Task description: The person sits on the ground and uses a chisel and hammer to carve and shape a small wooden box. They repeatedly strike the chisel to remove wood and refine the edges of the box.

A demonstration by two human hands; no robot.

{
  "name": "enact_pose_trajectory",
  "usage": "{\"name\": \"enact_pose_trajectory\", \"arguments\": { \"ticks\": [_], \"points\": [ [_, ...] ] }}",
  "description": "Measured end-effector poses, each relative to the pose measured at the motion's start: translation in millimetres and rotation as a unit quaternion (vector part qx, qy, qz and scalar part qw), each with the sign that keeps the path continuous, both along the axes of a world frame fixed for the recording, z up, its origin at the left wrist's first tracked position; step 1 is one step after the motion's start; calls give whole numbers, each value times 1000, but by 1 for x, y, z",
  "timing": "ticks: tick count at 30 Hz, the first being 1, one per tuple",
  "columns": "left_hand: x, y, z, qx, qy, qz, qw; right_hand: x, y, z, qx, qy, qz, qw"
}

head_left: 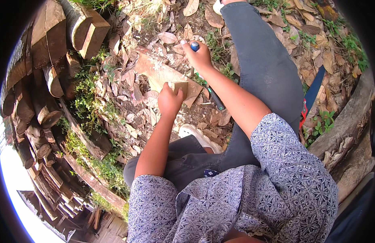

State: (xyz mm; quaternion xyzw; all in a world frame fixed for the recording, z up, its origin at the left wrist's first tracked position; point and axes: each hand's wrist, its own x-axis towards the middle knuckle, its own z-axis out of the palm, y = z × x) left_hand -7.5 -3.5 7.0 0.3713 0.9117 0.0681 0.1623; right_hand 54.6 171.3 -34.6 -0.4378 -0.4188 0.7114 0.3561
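Observation:
My left hand (170, 101) is closed on the near end of a pale wooden block (161, 75), its thumb against the end face. The block rests low over the ground, with a flat piece of wood (194, 94) showing beneath it. Just beyond, on the right, my right hand (200, 58) wraps round a chisel (194, 46) with a blue handle and a metal cap. Its dark shank points down beside the block; the tip is hidden. Curly shavings (156, 65) lie on the wood. A tool with a black and green handle (215, 98) lies under my right forearm.
Stacked logs and squared timbers (47, 36) fill the left side. A saw (313, 91) with a blue blade and red handle lies right of my leg, near a thick log (349, 117). Dry leaves (213, 16) and small green plants cover the ground.

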Motion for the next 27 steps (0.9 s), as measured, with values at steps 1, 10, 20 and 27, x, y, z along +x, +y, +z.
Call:
{"name": "enact_pose_trajectory", "arguments": {
  "ticks": [1, 10, 20, 27],
  "points": [
    [-7, 1, 7, 10, -10, -33, 999, 1, 8, 6, 20, 0, -12, 1000],
    [-22, 24, 184, 215, 67, -160, 961, 81, 46, 174, 193, 1, 235, 953],
    [15, 10, 236, 461, 94, -225, 853, 82, 15, 243, 322, 49, 105, 940],
    [3, -4, 242, 477, 143, -278, 821, 69, 0, 239, 411, 30, 28, 910]
  ]
}}
